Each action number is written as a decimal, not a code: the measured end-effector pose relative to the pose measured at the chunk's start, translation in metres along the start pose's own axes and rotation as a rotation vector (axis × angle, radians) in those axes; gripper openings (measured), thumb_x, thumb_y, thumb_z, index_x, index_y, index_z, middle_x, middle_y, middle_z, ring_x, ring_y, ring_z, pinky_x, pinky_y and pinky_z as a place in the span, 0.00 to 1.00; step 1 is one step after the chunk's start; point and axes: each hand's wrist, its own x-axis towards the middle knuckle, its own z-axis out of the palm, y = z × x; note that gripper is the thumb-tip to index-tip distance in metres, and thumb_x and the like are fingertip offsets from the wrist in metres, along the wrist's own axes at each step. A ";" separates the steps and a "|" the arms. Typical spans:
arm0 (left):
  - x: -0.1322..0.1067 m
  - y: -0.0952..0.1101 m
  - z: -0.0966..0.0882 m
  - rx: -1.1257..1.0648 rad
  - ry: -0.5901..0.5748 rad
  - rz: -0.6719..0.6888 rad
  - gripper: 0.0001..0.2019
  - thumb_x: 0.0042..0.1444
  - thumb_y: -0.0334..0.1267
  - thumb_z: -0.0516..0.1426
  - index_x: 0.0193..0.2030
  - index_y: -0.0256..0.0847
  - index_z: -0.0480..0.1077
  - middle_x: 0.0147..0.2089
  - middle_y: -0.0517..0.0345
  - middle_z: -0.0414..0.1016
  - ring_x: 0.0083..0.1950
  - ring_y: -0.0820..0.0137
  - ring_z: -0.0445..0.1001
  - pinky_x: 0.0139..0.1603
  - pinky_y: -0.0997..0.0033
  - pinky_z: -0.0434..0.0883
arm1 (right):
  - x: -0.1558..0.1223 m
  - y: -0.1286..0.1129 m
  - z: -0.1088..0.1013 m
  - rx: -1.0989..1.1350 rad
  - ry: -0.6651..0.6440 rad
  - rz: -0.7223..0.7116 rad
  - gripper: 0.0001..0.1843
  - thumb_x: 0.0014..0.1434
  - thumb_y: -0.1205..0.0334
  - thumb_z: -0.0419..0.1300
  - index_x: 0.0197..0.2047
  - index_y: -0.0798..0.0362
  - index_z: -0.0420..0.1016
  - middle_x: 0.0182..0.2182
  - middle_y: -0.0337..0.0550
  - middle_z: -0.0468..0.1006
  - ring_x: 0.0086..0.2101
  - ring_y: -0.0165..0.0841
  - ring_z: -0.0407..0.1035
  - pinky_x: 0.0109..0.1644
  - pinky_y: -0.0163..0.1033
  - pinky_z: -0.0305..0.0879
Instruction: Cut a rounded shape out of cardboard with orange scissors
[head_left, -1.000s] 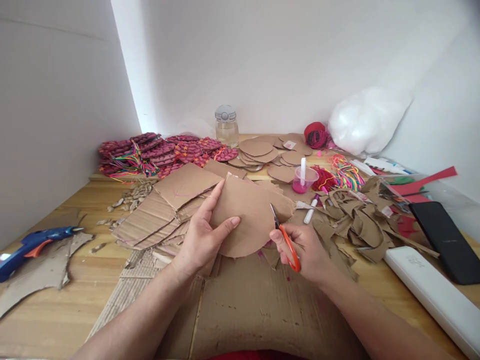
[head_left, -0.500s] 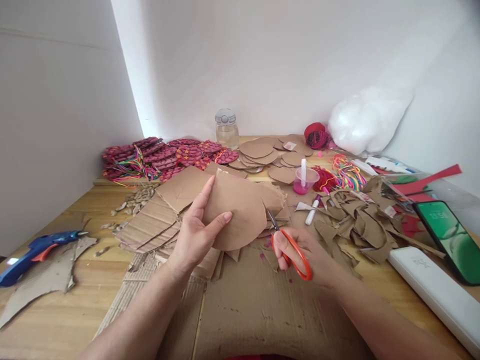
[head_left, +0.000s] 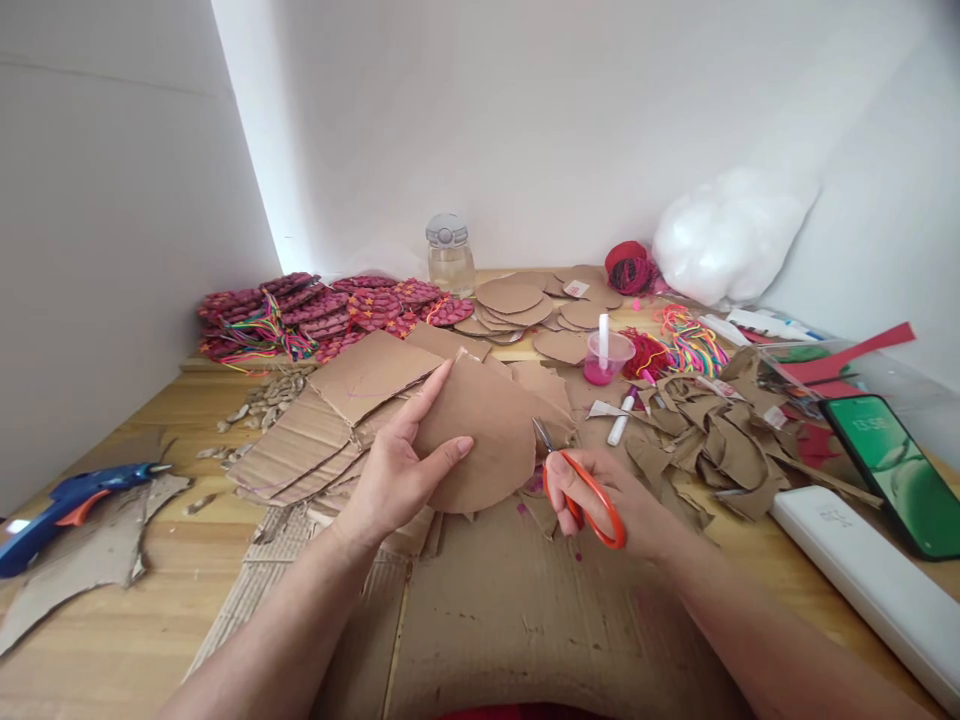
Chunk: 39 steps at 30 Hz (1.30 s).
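Note:
My left hand (head_left: 405, 455) grips a piece of brown cardboard (head_left: 480, 435) by its left side, thumb on the face turned toward me. The piece has a rounded lower and right edge. My right hand (head_left: 592, 495) holds scissors (head_left: 611, 525) with orange handles, fingers in the loops. The blade tips meet the right edge of the cardboard. Behind my left hand lie stacked cardboard pieces (head_left: 300, 455), some with faint pink lines. A large cardboard sheet (head_left: 525, 610) is spread under both hands.
A blue glue gun (head_left: 82, 500) lies at left. Cardboard discs (head_left: 514, 295), a jar (head_left: 450, 255) and patterned pink pieces (head_left: 330, 310) stand at the back. Rightward are cardboard scraps (head_left: 720, 430), a cup of pink paint (head_left: 604, 360), a phone (head_left: 896, 470) and a white box (head_left: 862, 590).
The cardboard in my left hand has turned and shifted slightly right and down. The scissor blades, spread apart before, now look closer together at its right edge.

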 end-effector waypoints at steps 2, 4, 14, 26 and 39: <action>0.000 -0.001 0.000 0.003 0.007 0.004 0.40 0.60 0.43 0.65 0.76 0.52 0.54 0.77 0.55 0.58 0.76 0.53 0.56 0.76 0.50 0.53 | 0.000 0.000 -0.002 0.013 -0.009 0.013 0.34 0.61 0.29 0.54 0.22 0.51 0.66 0.15 0.37 0.70 0.19 0.29 0.62 0.25 0.33 0.56; 0.000 -0.002 0.000 0.014 0.041 0.030 0.40 0.59 0.43 0.65 0.75 0.52 0.54 0.77 0.56 0.57 0.77 0.53 0.54 0.76 0.51 0.52 | 0.000 0.000 -0.003 0.010 -0.032 0.020 0.34 0.62 0.29 0.53 0.22 0.51 0.66 0.14 0.37 0.70 0.18 0.28 0.60 0.24 0.33 0.54; 0.000 0.000 0.002 -0.106 0.165 -0.110 0.39 0.58 0.41 0.67 0.73 0.61 0.57 0.77 0.66 0.57 0.78 0.56 0.52 0.78 0.53 0.49 | 0.007 -0.006 -0.006 0.048 0.549 -0.276 0.22 0.51 0.43 0.72 0.33 0.50 0.71 0.27 0.36 0.72 0.28 0.31 0.64 0.33 0.36 0.61; 0.000 0.002 0.007 -0.577 -0.036 -0.398 0.45 0.52 0.40 0.70 0.74 0.55 0.56 0.74 0.55 0.63 0.70 0.48 0.67 0.63 0.57 0.73 | 0.009 0.005 -0.012 0.222 0.305 -0.288 0.16 0.55 0.55 0.67 0.25 0.51 0.66 0.19 0.31 0.63 0.21 0.27 0.55 0.26 0.36 0.50; -0.007 0.010 0.013 -0.780 -0.193 -0.555 0.45 0.50 0.37 0.71 0.74 0.54 0.58 0.69 0.50 0.70 0.61 0.50 0.76 0.55 0.55 0.78 | 0.012 -0.004 -0.007 0.028 0.435 -0.394 0.16 0.53 0.51 0.71 0.29 0.50 0.70 0.26 0.38 0.69 0.27 0.32 0.63 0.30 0.38 0.60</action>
